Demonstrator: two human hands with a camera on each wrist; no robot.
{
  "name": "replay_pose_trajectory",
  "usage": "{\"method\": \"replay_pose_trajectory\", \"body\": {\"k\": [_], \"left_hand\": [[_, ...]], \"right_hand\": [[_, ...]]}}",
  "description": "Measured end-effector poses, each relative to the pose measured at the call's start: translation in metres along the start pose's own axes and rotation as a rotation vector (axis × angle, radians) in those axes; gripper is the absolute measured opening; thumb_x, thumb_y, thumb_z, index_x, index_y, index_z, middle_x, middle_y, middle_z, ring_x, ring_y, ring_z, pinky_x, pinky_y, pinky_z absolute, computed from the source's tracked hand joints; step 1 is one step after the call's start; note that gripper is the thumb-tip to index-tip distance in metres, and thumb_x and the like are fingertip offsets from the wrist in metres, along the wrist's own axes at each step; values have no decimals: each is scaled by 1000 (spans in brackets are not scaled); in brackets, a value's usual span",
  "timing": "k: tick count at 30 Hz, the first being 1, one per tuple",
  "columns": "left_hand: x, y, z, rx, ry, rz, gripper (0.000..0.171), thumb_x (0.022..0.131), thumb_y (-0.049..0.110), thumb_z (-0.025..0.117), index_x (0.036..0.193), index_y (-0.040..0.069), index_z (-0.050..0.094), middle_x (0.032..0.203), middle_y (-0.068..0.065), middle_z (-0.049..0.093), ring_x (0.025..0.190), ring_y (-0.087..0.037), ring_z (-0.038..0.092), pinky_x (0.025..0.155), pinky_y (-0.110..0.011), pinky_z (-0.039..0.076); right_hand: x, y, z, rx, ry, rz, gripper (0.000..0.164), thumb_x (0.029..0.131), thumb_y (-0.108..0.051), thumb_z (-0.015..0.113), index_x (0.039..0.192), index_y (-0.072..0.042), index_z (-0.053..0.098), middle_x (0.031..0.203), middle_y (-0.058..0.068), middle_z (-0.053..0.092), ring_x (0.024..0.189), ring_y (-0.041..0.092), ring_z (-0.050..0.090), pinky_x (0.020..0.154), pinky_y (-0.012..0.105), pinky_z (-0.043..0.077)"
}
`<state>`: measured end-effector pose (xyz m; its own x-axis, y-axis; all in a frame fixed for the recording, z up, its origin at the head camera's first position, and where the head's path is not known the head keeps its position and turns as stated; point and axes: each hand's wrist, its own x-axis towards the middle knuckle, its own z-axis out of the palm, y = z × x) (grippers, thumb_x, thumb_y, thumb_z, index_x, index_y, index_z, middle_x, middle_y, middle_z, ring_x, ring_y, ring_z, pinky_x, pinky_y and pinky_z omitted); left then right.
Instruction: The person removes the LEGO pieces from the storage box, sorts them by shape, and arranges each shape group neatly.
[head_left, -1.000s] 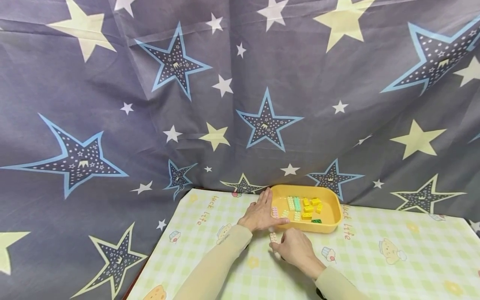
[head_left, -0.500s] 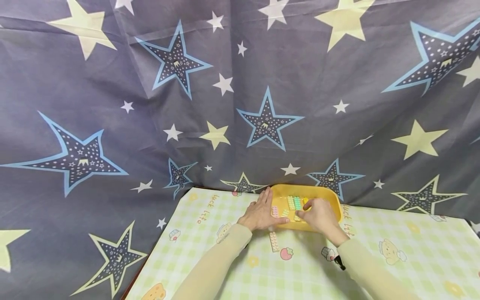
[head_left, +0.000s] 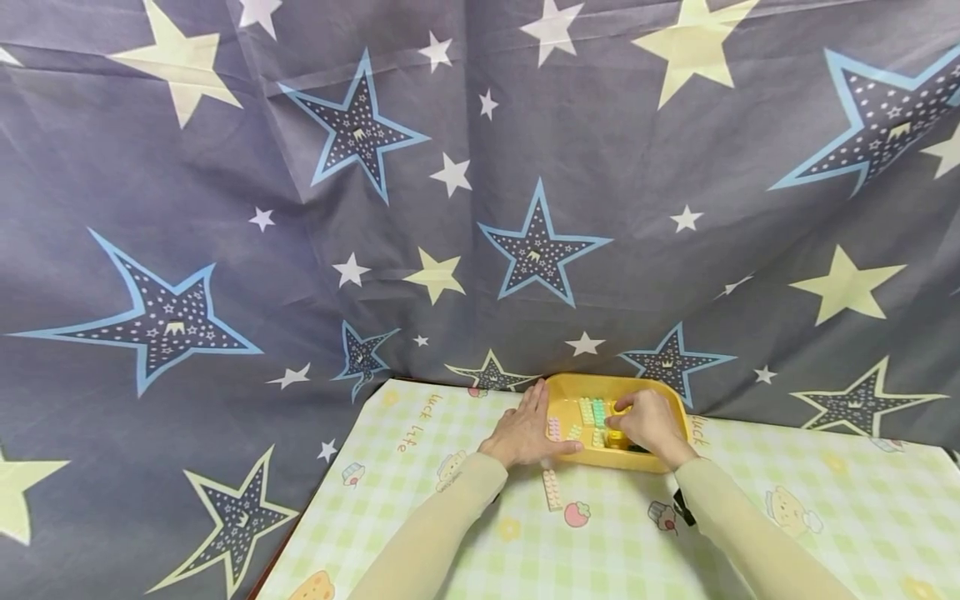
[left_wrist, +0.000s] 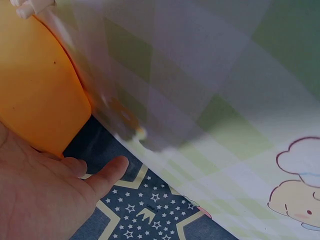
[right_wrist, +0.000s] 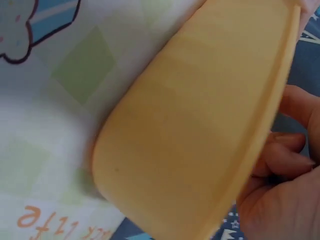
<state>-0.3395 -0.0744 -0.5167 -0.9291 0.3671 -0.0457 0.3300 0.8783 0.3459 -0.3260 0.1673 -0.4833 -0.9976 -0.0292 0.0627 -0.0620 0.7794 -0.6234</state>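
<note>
Dark grey-blue cloth w/ stars all over it [head_left: 615, 150] hangs in the bg, & a white-and-green checked tablecloth w/ cute prints [head_left: 720, 467] covers the table. Near the back edge sits a yellow-orange plastic tray w/ round corners [head_left: 615, 460]. L hand [head_left: 521, 433] is at the tray's left end, fingers pretty straight, thumb by the near rim; it's loose, not curled round a thing. R hand [head_left: 651, 421] dips into the tray's right part, fingers bent down by the bright yellow plastic bricks [head_left: 615, 437]; can't tell if it pinches one, b/c the tips are hidden. Also in the tray: a pink bumpy brick [head_left: 553, 428] near L hand, then a small pale green brick [head_left: 574, 432], a pale yellow brick [head_left: 587, 411] & right beside it a mint green brick [head_left: 599, 412]. Outside, on the tablecloth just in front of the tray, lies a long pale pink plastic brick [head_left: 552, 489], next to a strawberry print [head_left: 577, 513]. Both arms have long cream sleeves [head_left: 427, 533].
</note>
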Motion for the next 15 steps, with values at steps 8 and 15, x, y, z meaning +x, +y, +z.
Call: {"method": "replay_pose_trajectory", "body": {"k": [8,15], "left_hand": [[-1,0,0,14,-6,-6,132,89,85,66,177,10,3,188,-7,1,174,-27,12,134,-61,32],[0,0,-1,12,-5,1,131,90,85,65,177,9,3,188,-8,1,174,-27,12,134,-61,32]], "right_hand": [[8,7,10,7,-16,23,20,89,-15,89,95,3,85,94,17,82,73,19,64,63,27,50],[16,6,21,-20,-17,77,23,87,-19,90,76,-2,80,65,3,70,59,16,55,54,26,40]]}}
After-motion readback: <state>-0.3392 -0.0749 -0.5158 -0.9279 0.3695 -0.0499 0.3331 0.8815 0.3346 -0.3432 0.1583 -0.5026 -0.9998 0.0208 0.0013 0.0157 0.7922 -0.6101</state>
